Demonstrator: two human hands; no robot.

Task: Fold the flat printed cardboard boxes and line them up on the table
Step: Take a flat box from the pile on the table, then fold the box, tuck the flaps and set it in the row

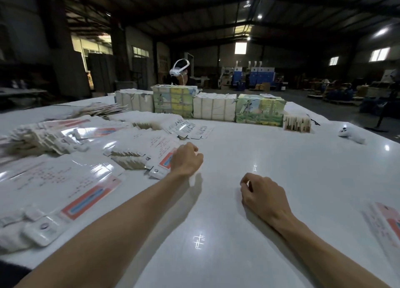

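Fingers, left hand (pixel 186 159): they bend down onto the edge of the top flat box (pixel 159 151). The back of the hand hides them, so I cannot tell if they pinch it or only touch it.
Fingers, right hand (pixel 263 195): loosely curled, with nothing in them. The hand rests on the white table (pixel 281 158).
Flat boxes: lots of them lie in piles (pixel 65 186) on the left side of the table, white with red and blue print. One more flat piece (pixel 385 223) lies at the right edge.
Back row: white and colourful bundles (pixel 214 109) stand side by side at the far end. They look like tied packs, but I cannot tell for sure.
Done: I see no folded box standing in a line near the hands.
Left to do: nearly all of it, I think. Pick up a flat box, fold it, stand it up, then do the rest of the piles.
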